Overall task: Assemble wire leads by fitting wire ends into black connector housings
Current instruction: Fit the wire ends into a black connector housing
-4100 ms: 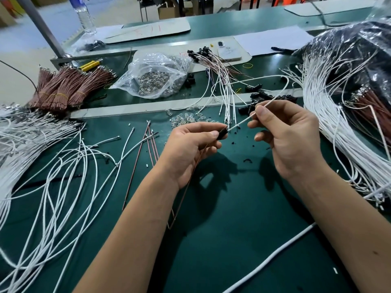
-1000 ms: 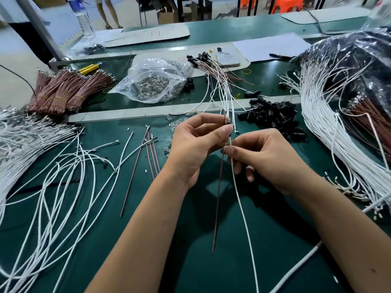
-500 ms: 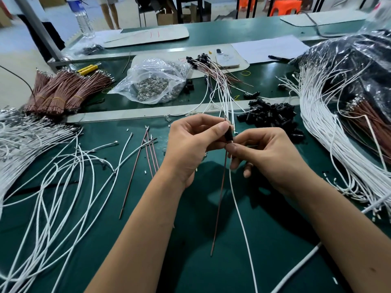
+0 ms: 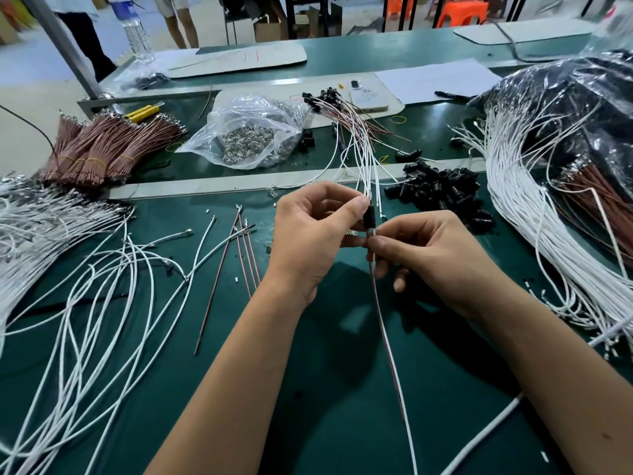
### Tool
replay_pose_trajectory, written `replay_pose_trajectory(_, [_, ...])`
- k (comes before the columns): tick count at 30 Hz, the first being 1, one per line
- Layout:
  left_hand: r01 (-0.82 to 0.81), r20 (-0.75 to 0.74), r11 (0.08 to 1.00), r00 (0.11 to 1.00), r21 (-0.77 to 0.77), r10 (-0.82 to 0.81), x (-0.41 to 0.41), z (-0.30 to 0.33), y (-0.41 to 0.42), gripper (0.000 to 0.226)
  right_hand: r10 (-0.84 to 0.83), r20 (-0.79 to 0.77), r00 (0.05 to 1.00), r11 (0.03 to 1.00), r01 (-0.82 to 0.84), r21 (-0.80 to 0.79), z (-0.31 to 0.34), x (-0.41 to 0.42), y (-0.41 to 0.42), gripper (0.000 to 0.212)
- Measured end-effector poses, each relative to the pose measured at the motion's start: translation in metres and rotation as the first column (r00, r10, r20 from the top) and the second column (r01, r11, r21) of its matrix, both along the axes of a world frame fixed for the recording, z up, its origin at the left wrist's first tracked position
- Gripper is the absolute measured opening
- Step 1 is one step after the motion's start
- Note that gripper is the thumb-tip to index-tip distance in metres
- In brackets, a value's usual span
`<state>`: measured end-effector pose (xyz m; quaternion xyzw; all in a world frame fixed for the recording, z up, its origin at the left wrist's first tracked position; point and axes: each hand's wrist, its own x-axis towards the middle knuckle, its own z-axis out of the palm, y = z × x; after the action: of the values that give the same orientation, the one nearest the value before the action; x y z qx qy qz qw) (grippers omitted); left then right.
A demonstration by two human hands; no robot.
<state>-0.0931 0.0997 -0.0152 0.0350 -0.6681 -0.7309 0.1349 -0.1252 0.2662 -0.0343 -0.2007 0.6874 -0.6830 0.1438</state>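
Wire ends hidden inside the black connector housing (image 4: 369, 217) at frame centre, housing upright, pinched by left hand (image 4: 310, 240), right hand (image 4: 433, 257) pinching white wire (image 4: 394, 368) below, red wire partly hidden beside it

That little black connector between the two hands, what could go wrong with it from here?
The black connector is pinched only by fingertips of the left hand, so it might slip or twist while the right hand feeds the wires in. A white and a brown wire run into it together; one may seat only partway. The long tails trailing over the table might snag on the loose white wires nearby.
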Motion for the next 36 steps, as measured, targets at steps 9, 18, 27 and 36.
replay_pose_trajectory(9, [0.027, -0.085, 0.999, 0.996, -0.019, -0.029, -0.0026, -0.0002, -0.002, 0.007, -0.002, -0.039, 0.999, 0.999, 0.003, 0.048, -0.003, -0.0009, -0.0009, 0.012])
replay_pose_trajectory(18, [0.049, -0.098, 0.999, 0.994, 0.004, -0.049, -0.0036, -0.002, -0.0042, 0.001, 0.02, -0.157, 0.987, 0.994, -0.004, 0.106, -0.004, -0.0007, -0.0009, 0.014])
replay_pose_trajectory(27, [0.086, -0.089, 0.996, 0.993, 0.036, -0.083, -0.003, -0.0004, -0.0064, 0.004, -0.013, -0.183, 0.983, 0.992, 0.035, 0.118, -0.0048, -0.0033, 0.0, 0.013])
replay_pose_trajectory(36, [0.073, -0.117, 0.996, 0.991, 0.052, -0.067, -0.0025, 0.0014, -0.0063, 0.004, -0.015, -0.171, 0.985, 0.996, 0.029, 0.081, -0.0063, -0.0012, -0.0008, 0.008])
